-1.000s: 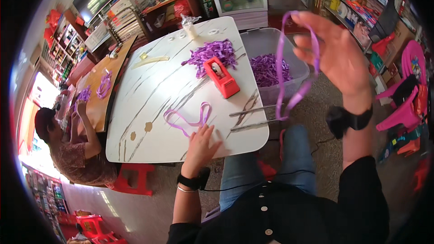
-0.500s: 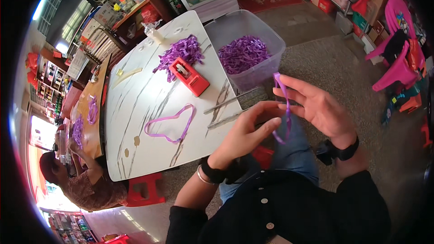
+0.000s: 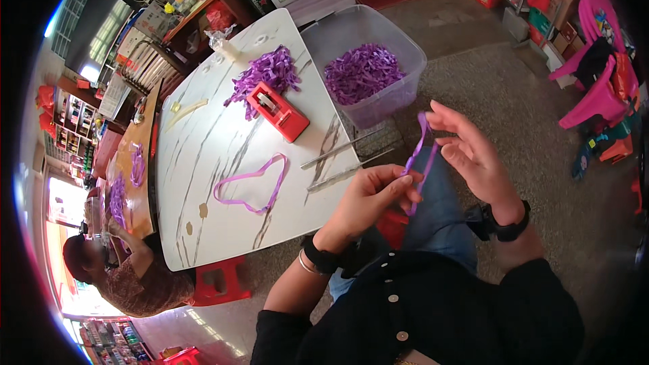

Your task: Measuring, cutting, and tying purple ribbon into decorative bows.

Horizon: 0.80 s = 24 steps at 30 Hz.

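We see a purple ribbon [image 3: 420, 155] held up in the air off the near right corner of the white table [image 3: 203, 162], above the person's lap. Its long axis runs nearly upright, leaning a little: the top end points up and away from the person, the lower end hangs down toward the knee. The left hand [image 3: 372, 196] pinches the ribbon near its middle between thumb and fingertips, the other fingers curled in. The right hand [image 3: 473, 155] is just beside it, fingers loosely spread, its upper fingertips touching the ribbon's top; we cannot tell how firmly it grips. On the table, left of the ribbon, lie two thin metal rods [image 3: 345, 158] pointing toward the corner, and farther left a purple ribbon loop [image 3: 251, 186] lies flat in a heart-like outline. Beyond the rods sits a red tool [image 3: 277, 111], and behind it a pile of purple strips [image 3: 265, 71]. A clear plastic bin [image 3: 399, 40], touching the table's far right edge, holds more purple strips. At the table's far left side another person [image 3: 128, 274] sits working at a wooden bench [image 3: 128, 155].
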Each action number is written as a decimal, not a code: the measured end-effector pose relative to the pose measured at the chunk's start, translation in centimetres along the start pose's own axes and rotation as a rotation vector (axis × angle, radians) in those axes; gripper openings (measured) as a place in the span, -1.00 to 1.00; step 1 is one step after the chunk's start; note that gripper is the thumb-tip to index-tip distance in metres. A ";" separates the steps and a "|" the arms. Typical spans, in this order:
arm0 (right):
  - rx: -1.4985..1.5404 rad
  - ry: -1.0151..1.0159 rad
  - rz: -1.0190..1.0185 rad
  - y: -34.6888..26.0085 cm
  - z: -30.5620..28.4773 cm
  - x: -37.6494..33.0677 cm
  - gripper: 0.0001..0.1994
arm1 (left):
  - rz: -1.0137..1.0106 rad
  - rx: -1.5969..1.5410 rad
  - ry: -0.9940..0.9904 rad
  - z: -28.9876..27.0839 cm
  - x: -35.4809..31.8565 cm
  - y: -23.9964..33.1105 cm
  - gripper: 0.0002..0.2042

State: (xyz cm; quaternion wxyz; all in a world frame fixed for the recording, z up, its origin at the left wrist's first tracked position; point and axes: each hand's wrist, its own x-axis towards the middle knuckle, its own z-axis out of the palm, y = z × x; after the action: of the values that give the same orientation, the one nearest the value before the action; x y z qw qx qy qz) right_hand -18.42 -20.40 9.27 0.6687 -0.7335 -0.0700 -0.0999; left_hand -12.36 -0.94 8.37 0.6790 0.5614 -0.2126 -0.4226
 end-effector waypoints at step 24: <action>0.298 -0.582 0.343 1.4 0.8 3.8 -0.85 | -0.097 0.035 -0.024 -2.5 -1.3 1.3 -0.77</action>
State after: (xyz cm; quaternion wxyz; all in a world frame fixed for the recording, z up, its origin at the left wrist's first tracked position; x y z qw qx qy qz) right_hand -14.39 -19.82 8.80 0.7273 -0.6268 -0.1469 0.2379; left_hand -10.71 1.56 9.08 0.6452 0.5778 -0.2008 -0.4578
